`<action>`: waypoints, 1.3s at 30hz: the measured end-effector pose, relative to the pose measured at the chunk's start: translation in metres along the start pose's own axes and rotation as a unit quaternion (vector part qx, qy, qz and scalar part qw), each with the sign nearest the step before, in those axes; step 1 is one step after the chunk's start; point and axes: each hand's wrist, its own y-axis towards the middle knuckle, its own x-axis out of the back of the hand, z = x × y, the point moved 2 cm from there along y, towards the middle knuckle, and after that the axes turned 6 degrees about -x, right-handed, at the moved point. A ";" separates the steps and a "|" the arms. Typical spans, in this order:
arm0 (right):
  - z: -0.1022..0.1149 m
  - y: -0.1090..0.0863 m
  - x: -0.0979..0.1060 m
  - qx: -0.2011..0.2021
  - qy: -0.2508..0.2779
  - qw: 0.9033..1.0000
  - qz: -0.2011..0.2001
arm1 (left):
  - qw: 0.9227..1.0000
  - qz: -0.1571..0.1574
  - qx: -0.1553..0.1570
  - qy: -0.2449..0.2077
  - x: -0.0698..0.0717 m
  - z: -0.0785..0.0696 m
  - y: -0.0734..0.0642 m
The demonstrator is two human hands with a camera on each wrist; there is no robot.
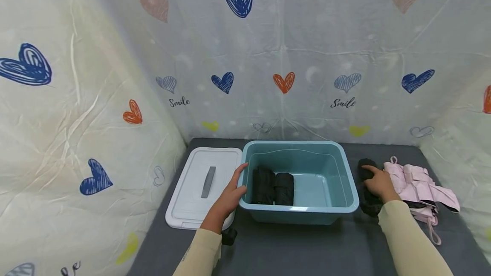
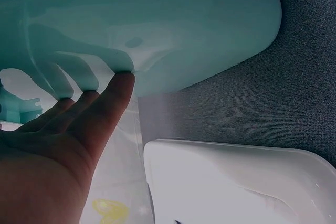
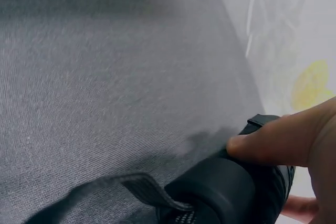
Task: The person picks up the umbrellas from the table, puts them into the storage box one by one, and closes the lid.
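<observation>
1. Looks softly bright in the head view, with glare on the tub (image 1: 299,209).
2. Darkens the left hand (image 2: 58,156) and washes out the lid (image 2: 210,187) in the left wrist view.
3. Casts soft shadow beside the umbrella (image 3: 231,184) in the right wrist view; blurs the curtain (image 3: 294,24).

Left arm (image 1: 201,248), pale-sleeved to wrist, reaches forward, angled slightly rightward. Left hand (image 1: 228,195): fingers (image 1: 237,174) extended, nearly straight, thumb (image 1: 240,191) spread away. Right arm (image 1: 410,237), likewise pale-sleeved, reaches forward, angled leftward. Right hand (image 1: 380,184): back upward, fingers (image 1: 370,168) bent, thumb opposing them in grip. 2 hands well apart.
</observation>
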 end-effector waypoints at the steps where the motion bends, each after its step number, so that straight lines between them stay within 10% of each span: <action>1: 0.001 -0.001 0.002 0.001 0.008 1.000 0.005 | 1.000 -0.002 0.000 0.001 0.000 0.000 0.000; 9: 0.015 -0.017 0.014 -0.035 0.140 0.984 0.103 | 1.000 -0.013 0.001 0.004 -0.001 0.013 0.005; 20: 0.036 -0.031 0.031 -0.029 0.236 0.964 0.117 | 1.000 -0.023 -0.002 0.005 -0.002 0.032 0.013; 32: 0.053 -0.046 0.057 0.014 0.178 0.981 0.078 | 1.000 -0.020 -0.001 0.000 -0.001 0.032 0.013; 39: 0.065 -0.056 0.068 0.038 0.220 0.971 0.087 | 1.000 -0.022 -0.005 0.007 -0.001 0.033 0.014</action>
